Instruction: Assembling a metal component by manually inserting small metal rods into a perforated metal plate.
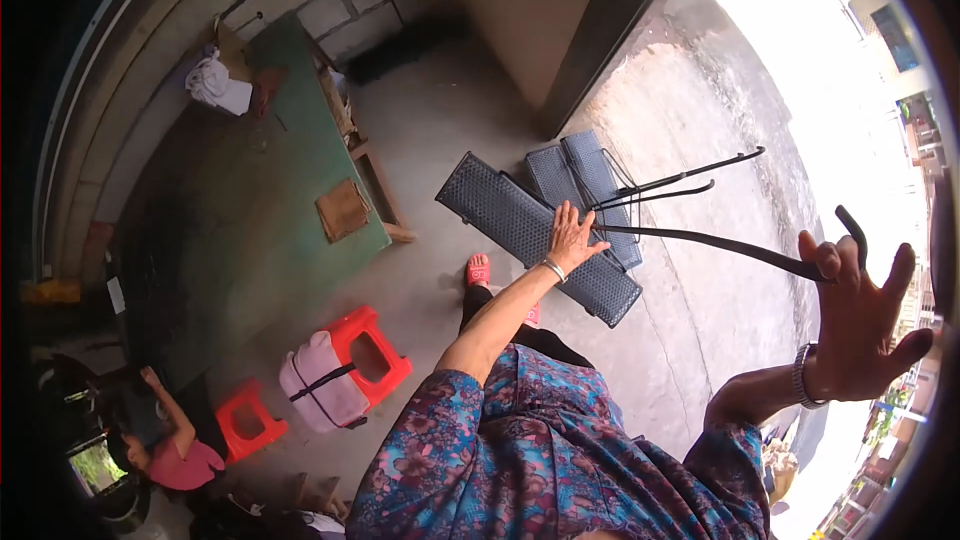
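A long dark woven panel [500,210] lies slantwise in front of me, above the floor. My left hand [574,238] rests on its upper edge with the fingers spread, a bracelet at the wrist. From near those fingers a long black strip [690,235] runs right to my raised right hand [858,315]. Two fingers of that hand bend around the strip, while the others stretch apart. The strip's bent end sticks out beyond them. Behind the panel are more dark woven panels [590,170], with thin black strips [690,178] hooked at the ends reaching right.
At left stands a green table [230,170] with a brown folded piece [343,210] and a white cloth [210,80]. Red stools [397,365] stand below it, one carrying a pink bag [320,385]. A person in pink [185,460] is at lower left. A door [540,20] stands beyond.
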The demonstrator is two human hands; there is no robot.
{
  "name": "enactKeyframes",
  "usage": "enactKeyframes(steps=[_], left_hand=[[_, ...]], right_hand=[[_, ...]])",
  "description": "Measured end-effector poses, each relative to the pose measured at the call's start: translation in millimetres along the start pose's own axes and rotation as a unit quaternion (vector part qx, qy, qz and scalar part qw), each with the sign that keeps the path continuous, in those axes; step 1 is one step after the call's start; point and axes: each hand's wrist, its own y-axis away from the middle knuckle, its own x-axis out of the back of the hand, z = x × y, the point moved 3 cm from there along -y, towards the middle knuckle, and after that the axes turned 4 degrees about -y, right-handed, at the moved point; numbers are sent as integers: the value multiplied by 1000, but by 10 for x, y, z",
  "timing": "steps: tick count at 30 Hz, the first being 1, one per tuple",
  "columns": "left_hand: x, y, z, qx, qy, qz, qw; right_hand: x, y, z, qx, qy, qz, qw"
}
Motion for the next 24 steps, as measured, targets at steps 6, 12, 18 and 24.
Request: enactKeyframes(steps=[6,12,18,24], left_hand=[[10,165,-105,80,59,36,994],[782,710,-31,176,192,-6,966],[1704,2250,-586,251,257,153,921],[2377,3477,-814,402,324,268,813]], right_hand=[[-374,-202,-296,7,-175,-211,962],[-420,-658,-58,198,230,-229,925],[404,-232,1841,-107,315,-37,942],[720,928,4120,-330,253,95,904]])
